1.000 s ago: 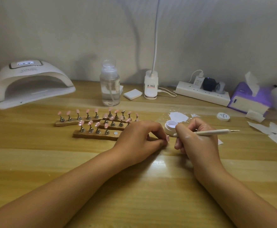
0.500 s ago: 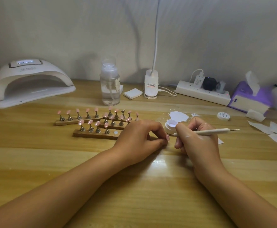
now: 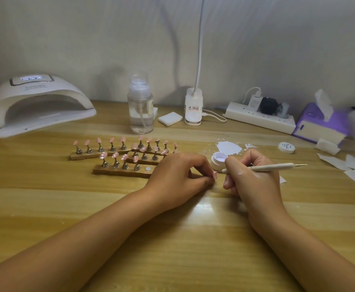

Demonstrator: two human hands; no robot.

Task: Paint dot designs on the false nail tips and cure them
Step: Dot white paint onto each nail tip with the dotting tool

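Just in front of the open white pot (image 3: 218, 163), the left hand (image 3: 179, 175) pinches one pink tip (image 3: 215, 175) low over the tabletop (image 3: 172, 239). The right hand (image 3: 251, 178) — also just in front of the pot — grips a pen (image 3: 271, 167), its point right beside the tip. Left of the pot stand racks (image 3: 119, 170) of pink nails; the lamp (image 3: 39, 104) sits far left, behind.

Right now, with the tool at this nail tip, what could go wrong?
1. The nail tip is only pinched in the left hand's fingertips; it could twist and smear any wet dot.
2. The open gel pot sits right behind the right hand holding the dotting tool; a knuckle could tip it.
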